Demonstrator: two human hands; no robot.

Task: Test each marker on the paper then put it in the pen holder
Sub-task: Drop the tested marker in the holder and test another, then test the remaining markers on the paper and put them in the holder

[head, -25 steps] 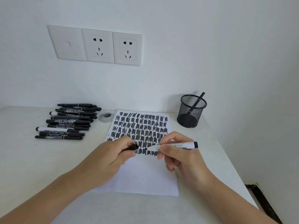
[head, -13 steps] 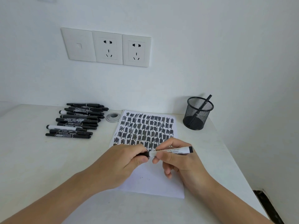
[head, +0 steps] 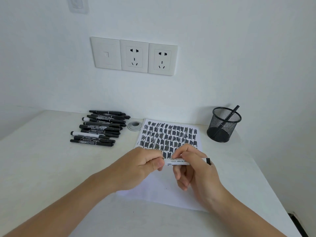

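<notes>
Marker (head: 179, 162), a smooth white barrel with a black end plug, is held level just above the paper (head: 162, 192). The right hand (head: 198, 171) pinches the barrel between thumb and fingertips, and the left hand (head: 142, 166) curls tight round the other end, hiding the tip. The paper is flat and white, its upper half packed with black scribble blocks. A round black wire-mesh holder (head: 222, 129) stands far right with a slim pen (head: 231, 114) leaning inside. A pile (head: 97, 129) of black markers lies at left on the matte white surface (head: 42, 168). A second ago cap and tip were apart; now the hands meet.
</notes>
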